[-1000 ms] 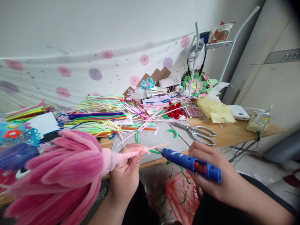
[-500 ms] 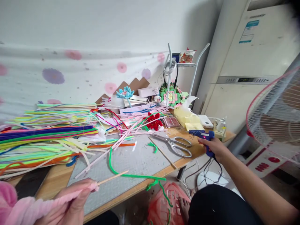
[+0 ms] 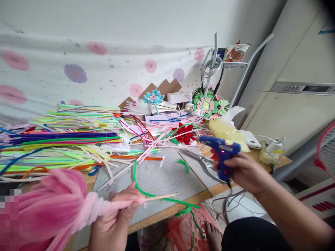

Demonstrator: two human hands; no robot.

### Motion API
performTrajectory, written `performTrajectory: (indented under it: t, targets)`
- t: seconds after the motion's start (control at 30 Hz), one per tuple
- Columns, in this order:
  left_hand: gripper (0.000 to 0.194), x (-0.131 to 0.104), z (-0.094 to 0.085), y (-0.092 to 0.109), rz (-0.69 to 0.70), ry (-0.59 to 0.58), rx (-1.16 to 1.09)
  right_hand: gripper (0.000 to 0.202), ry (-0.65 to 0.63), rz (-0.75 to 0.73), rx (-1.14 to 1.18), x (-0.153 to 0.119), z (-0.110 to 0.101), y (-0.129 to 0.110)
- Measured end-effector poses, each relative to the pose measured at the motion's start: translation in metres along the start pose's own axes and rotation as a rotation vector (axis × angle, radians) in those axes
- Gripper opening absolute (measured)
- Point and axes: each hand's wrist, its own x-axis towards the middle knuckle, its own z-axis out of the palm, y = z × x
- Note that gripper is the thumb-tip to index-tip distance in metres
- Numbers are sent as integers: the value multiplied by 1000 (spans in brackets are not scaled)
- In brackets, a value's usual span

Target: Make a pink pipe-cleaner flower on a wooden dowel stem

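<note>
My left hand pinches the wrapped, pale pink base of a fuzzy pink pipe-cleaner flower at the lower left. From that base a thin wooden stick points right. My right hand grips a blue glue gun by its handle; a small red light glows on it and its nozzle faces left. Behind the gun, partly covered by it, lie metal scissors. A bent green pipe cleaner lies across the table's front edge, passing behind the stick.
Bundles of coloured pipe cleaners cover the table's left side. A red flower, a blue flower and a white rack stand towards the back. Below the front edge is a pink basket; a fan is at right.
The glue gun has come up off the right end of the table and moved nearer to me in my right hand. My left hand has moved right with the flower, which shows more fully. The view has shifted.
</note>
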Motion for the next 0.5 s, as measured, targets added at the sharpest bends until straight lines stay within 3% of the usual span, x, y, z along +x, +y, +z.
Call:
performTrajectory:
  t: [0.1,0.2,0.33,0.5]
  targets:
    - [8,8,22,18,-3,-74,-204,31,-257,88,79,-19,75,13]
    - [10,9,29,30,-53,-118,-354,36,-394,112,131,-22,130,36]
    - [9,8,22,29,-42,-139,-497,39,-508,68,84,-18,170,61]
    - [12,16,15,21,46,-197,-511,45,-645,109,172,-14,198,81]
